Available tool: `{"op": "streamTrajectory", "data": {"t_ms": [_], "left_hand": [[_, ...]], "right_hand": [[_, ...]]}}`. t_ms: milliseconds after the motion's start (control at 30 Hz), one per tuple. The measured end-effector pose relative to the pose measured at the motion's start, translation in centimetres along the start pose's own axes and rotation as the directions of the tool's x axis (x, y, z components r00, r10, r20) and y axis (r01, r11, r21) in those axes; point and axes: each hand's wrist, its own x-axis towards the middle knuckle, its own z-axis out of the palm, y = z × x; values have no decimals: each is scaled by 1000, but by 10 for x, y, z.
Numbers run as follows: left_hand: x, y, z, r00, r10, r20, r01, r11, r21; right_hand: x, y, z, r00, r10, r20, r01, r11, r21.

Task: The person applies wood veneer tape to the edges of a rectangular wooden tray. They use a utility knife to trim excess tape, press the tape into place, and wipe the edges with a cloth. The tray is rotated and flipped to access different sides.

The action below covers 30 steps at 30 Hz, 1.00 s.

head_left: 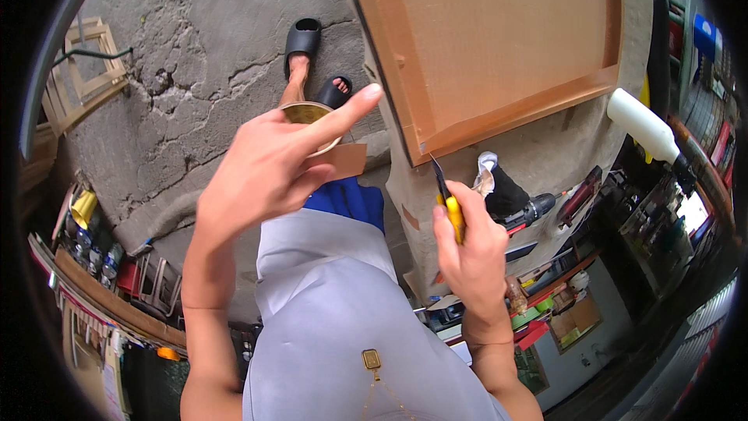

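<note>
My left hand [261, 160] is raised left of the table, its index finger stretched out and the other fingers curled round a roll of brown tape [308, 114]. A short brown strip [348, 160] shows just below that roll; whether it is joined to it I cannot tell. In my right hand [474, 238] is a yellow and black utility knife [450, 206]. Its blade points up at the near corner of a large framed panel [506, 39]. The panel lies on the table, with brown bands along its edges and a tan, mesh-like middle.
On the cloth-covered table [538, 136] lie a white bottle [643, 125], a black power drill [534, 210] and a crumpled white piece [487, 168]. Wooden frames [86, 70] lean at the far left. Cracked concrete floor [195, 39] stretches left of the table. Cluttered shelves [117, 296] stand at lower left.
</note>
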Motion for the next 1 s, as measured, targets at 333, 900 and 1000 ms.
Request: {"op": "streamTrajectory", "data": {"t_ms": [333, 900, 1000], "left_hand": [[99, 79, -32, 799, 537, -273, -313, 757, 573], [170, 74, 74, 941, 337, -38, -324, 926, 192], [179, 72, 80, 939, 341, -38, -328, 925, 193]], "right_hand": [[103, 126, -143, 843, 46, -535, -147, 978, -148], [140, 184, -173, 860, -20, -510, -125, 961, -248], [141, 177, -178, 880, 15, -475, -155, 954, -257]]}}
